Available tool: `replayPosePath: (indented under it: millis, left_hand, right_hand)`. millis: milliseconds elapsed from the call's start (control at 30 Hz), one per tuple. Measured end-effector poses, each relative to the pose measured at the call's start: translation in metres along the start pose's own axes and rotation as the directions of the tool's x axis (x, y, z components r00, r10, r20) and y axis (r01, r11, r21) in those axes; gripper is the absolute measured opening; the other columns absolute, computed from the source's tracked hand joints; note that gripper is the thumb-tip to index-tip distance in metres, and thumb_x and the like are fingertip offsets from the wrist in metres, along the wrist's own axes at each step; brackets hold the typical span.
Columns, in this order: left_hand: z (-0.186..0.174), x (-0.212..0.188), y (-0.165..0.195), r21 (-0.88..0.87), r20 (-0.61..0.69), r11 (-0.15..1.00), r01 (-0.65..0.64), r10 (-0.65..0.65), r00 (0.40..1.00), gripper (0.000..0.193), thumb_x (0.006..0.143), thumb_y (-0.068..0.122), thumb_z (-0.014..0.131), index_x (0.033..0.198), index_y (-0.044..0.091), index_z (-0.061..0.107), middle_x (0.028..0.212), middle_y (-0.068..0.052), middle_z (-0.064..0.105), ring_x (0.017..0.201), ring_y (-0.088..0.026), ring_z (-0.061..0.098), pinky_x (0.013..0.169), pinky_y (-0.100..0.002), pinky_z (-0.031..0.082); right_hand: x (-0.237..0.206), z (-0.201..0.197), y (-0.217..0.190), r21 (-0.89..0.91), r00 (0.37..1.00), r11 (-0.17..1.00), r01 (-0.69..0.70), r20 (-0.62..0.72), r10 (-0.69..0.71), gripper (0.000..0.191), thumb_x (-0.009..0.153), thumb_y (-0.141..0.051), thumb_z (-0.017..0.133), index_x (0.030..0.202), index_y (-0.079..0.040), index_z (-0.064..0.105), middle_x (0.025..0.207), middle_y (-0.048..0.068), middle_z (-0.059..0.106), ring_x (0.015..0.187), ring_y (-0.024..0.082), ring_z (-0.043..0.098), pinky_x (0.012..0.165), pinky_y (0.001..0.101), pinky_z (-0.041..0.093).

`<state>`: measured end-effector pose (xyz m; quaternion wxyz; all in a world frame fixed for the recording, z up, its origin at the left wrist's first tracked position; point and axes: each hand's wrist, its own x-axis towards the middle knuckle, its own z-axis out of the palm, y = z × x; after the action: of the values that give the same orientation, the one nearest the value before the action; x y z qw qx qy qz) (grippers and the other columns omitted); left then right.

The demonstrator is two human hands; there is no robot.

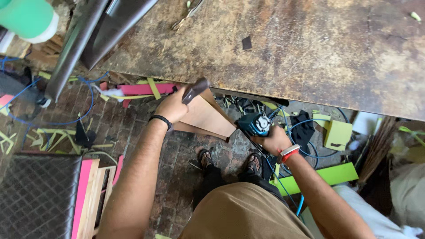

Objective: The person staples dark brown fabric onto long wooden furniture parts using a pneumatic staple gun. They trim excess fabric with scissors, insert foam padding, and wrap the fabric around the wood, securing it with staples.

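My left hand grips a small tan wooden panel with a dark edge strip, holding it tilted below the near edge of the worn brown worktable. A black band sits on that wrist. My right hand is wrapped around a teal and black power tool whose nose meets the panel's right lower edge. A blue cable runs from the tool down past my red wrist band. My sandalled feet stand on the brick floor below.
Pink and lime-green board offcuts and strips litter the brick floor. A dark quilted panel and pink-edged boards lie at lower left. A metal tube leans at upper left. Blue cable loops across the floor.
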<state>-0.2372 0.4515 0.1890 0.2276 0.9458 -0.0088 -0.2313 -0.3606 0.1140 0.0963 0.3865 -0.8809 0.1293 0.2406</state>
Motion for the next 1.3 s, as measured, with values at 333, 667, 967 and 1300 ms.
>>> replayPosePath:
  millis: [333, 667, 967, 1300]
  left_hand:
    - [-0.017, -0.058, 0.081, 0.298, -0.056, 0.899, -0.321, 0.352, 0.934, 0.046, 0.080, 0.046, 0.083, 0.124, 0.034, 0.072, 0.075, 0.000, 0.077, 0.062, -0.016, 0.071, 0.060, -0.036, 0.056]
    - [-0.199, -0.039, 0.011, 0.051, -0.433, 0.816, -0.576, 0.538, 0.723, 0.040, 0.075, 0.028, 0.098, 0.089, -0.001, 0.075, 0.069, -0.008, 0.065, 0.065, -0.016, 0.054, 0.061, -0.034, 0.044]
    - [-0.156, 0.093, -0.156, -0.858, -0.388, 0.323, -0.400, 0.101, 0.916, 0.017, 0.080, 0.003, 0.080, 0.093, 0.011, 0.073, 0.090, 0.003, 0.071, 0.080, -0.010, 0.064, 0.077, -0.026, 0.051]
    - [-0.124, 0.178, -0.156, -0.859, -0.401, 0.366, -0.357, -0.048, 0.915, 0.023, 0.071, 0.001, 0.083, 0.093, 0.004, 0.076, 0.086, 0.000, 0.071, 0.076, -0.013, 0.064, 0.072, -0.029, 0.049]
  right_hand:
    - [-0.066, 0.022, 0.049, 0.067, 0.970, 0.969, -0.239, -0.035, 0.242, 0.047, 0.072, -0.037, 0.085, 0.106, -0.005, 0.078, 0.089, 0.017, 0.080, 0.083, 0.029, 0.077, 0.083, 0.0427, 0.059]
    - [-0.122, 0.041, 0.066, 0.304, 0.880, 0.828, -0.471, 0.105, 0.462, 0.025, 0.074, -0.019, 0.088, 0.085, -0.002, 0.074, 0.064, 0.009, 0.065, 0.045, 0.018, 0.056, 0.041, 0.0349, 0.045]
    - [-0.123, 0.049, 0.040, 0.215, 0.852, 0.852, -0.478, -0.120, 0.509, 0.039, 0.072, -0.037, 0.088, 0.078, 0.001, 0.079, 0.065, 0.009, 0.074, 0.053, 0.019, 0.067, 0.051, 0.0350, 0.054]
    - [-0.070, 0.035, 0.023, 0.411, 0.762, 0.804, -0.431, -0.311, 0.567, 0.044, 0.076, -0.036, 0.085, 0.063, 0.004, 0.072, 0.055, 0.013, 0.067, 0.048, 0.023, 0.062, 0.054, 0.0384, 0.050]
